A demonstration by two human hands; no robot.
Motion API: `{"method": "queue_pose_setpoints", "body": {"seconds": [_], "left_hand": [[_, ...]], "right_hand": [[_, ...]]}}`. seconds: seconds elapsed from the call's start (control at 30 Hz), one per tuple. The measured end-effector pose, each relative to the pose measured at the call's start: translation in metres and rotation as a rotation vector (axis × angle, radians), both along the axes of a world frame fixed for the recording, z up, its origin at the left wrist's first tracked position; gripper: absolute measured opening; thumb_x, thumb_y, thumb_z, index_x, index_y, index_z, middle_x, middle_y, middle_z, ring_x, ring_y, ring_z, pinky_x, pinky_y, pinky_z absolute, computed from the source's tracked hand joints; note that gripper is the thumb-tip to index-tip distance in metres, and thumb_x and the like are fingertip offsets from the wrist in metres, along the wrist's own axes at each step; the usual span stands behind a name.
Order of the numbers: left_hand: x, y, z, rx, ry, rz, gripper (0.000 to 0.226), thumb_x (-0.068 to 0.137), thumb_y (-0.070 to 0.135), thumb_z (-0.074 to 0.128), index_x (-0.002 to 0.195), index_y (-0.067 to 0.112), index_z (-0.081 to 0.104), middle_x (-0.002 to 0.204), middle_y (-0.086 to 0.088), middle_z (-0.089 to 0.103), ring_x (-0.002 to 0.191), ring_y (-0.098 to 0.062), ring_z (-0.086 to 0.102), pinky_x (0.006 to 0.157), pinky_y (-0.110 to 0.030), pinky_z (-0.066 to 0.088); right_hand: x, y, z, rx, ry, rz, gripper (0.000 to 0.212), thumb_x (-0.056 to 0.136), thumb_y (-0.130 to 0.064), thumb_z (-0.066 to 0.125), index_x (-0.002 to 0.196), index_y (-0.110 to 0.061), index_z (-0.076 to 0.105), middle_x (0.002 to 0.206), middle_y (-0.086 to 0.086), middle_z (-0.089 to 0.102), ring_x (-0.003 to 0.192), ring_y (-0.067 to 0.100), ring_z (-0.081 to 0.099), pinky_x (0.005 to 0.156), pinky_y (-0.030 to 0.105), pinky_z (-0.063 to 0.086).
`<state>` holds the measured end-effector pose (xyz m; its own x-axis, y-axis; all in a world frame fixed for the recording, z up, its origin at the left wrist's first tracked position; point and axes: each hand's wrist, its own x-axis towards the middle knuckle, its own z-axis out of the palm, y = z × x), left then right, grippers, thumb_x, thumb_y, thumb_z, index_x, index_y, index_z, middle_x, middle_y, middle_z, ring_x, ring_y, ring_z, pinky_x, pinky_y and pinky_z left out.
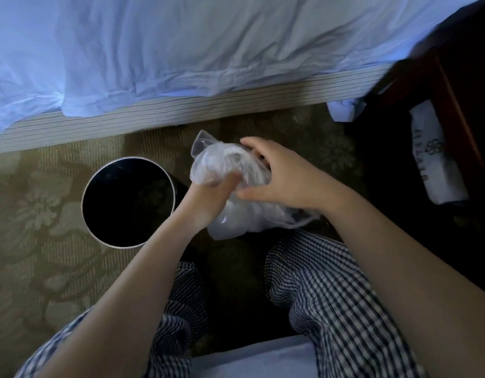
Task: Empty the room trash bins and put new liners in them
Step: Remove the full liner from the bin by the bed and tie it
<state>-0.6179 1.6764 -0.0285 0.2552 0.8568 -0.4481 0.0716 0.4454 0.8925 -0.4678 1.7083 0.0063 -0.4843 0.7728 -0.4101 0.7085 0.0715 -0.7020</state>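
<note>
Both grips clench a crinkled, translucent plastic bag (pixel 218 163), the left hand (pixel 208 196) from below and the right hand (pixel 282 175) over its top. Whitish crumpled contents show through. Just beside it, on patterned carpet (pixel 42 214), stands a round, metal-rimmed bin (pixel 84 205), its inside dark.

Crumpled clear plastic bag (pixel 222 165) is held above the patterned carpet (pixel 45 200). It is gripped from beneath by the left hand (pixel 208 199) and clasped over the top by the right hand (pixel 279 173). A round, silver-rimmed trash bin (pixel 129 158) is seen upright just beside the left wrist, its inside dark. A white-sheeted bed (pixel 181 50) is seen beyond.
</note>
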Motion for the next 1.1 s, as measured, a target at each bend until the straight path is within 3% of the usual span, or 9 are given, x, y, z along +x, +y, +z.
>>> {"method": "queue_pose_setpoints", "body": {"seconds": [0.07,0.17,0.27,0.4,0.53,0.73,0.83,1.0,1.1], "left_hand": [[-0.003,-0.003,0.012,-0.039,0.214,0.3,0.016,0.095,0.023,0.053,0.079,0.023,0.055,0.075,0.002,0.063,0.073,-0.013,0.064,0.064,-0.021,0.05],[-0.002,-0.006,0.015,-0.066,0.17,0.466,0.013,0.092,0.028,0.057,0.08,0.028,0.053,0.078,0.003,0.065,0.075,-0.009,0.064,0.072,-0.028,0.053],[-0.001,-0.006,0.02,-0.105,0.096,0.497,0.004,0.09,0.027,0.058,0.088,0.025,0.061,0.078,0.009,0.067,0.077,-0.003,0.063,0.068,-0.021,0.048],[0.002,-0.008,0.029,-0.067,-0.182,0.381,0.015,0.083,0.027,0.055,0.088,0.016,0.064,0.075,0.006,0.072,0.076,-0.006,0.068,0.069,-0.021,0.052],[-0.002,-0.011,0.021,-0.093,-0.305,0.158,0.045,0.076,0.057,0.063,0.106,0.023,0.068,0.111,-0.006,0.07,0.109,-0.021,0.064,0.094,-0.037,0.048],[0.007,-0.012,0.023,-0.154,-0.005,-0.013,0.05,0.061,0.045,0.082,0.103,0.023,0.066,0.097,0.006,0.072,0.097,-0.009,0.066,0.087,-0.029,0.049],[0.01,-0.009,0.022,-0.164,0.027,0.07,0.02,0.09,0.02,0.062,0.101,0.003,0.061,0.079,-0.005,0.06,0.085,-0.015,0.058,0.074,-0.017,0.046],[-0.003,0.003,0.027,-0.22,-0.403,0.332,0.025,0.087,0.022,0.054,0.064,0.013,0.047,0.042,0.007,0.029,0.039,-0.006,0.029,0.044,-0.018,0.041],[-0.007,0.004,0.029,-0.151,-0.458,0.36,0.034,0.092,0.024,0.048,0.059,0.016,0.047,0.044,0.007,0.025,0.041,-0.007,0.027,0.043,-0.021,0.043]], "right_hand": [[0.011,0.002,-0.001,0.028,-0.137,0.021,0.059,0.077,-0.038,0.071,0.129,-0.027,0.046,0.123,-0.006,0.053,0.109,0.012,0.053,0.092,0.036,0.048],[0.023,0.008,0.0,0.046,-0.095,-0.11,0.008,0.085,-0.024,0.063,0.091,-0.027,0.059,0.089,-0.012,0.061,0.083,0.003,0.059,0.073,0.029,0.048],[0.019,0.01,0.007,-0.088,0.137,-0.16,0.018,0.088,-0.017,0.061,0.074,-0.027,0.061,0.062,-0.017,0.06,0.057,-0.008,0.054,0.058,0.012,0.039],[0.004,0.005,0.014,-0.334,0.548,-0.203,0.017,0.091,-0.008,0.058,0.076,-0.012,0.064,0.062,0.009,0.052,0.054,0.019,0.045,0.052,0.015,0.043],[0.0,0.005,0.008,-0.417,0.619,-0.275,0.019,0.092,-0.002,0.055,0.109,0.003,0.061,0.069,0.007,0.058,0.057,0.017,0.05,0.053,0.016,0.044],[-0.006,0.007,0.007,-0.431,0.767,-0.485,0.021,0.089,0.003,0.056,0.1,-0.013,0.063,0.089,0.0,0.067,0.079,0.011,0.066,0.078,0.029,0.055],[-0.006,0.012,0.0,-0.394,0.885,-0.636,0.018,0.09,0.001,0.055,0.101,-0.013,0.061,0.091,-0.002,0.067,0.085,0.007,0.065,0.085,0.026,0.054],[-0.003,0.005,-0.012,-0.453,0.666,-0.188,0.047,0.084,-0.015,0.062,0.128,-0.005,0.051,0.117,0.007,0.062,0.112,0.013,0.058,0.096,0.025,0.048],[-0.015,-0.012,-0.017,-0.467,0.27,0.12,0.035,0.079,-0.031,0.074,0.106,-0.015,0.059,0.094,-0.008,0.062,0.097,-0.006,0.059,0.09,0.015,0.046]]}}
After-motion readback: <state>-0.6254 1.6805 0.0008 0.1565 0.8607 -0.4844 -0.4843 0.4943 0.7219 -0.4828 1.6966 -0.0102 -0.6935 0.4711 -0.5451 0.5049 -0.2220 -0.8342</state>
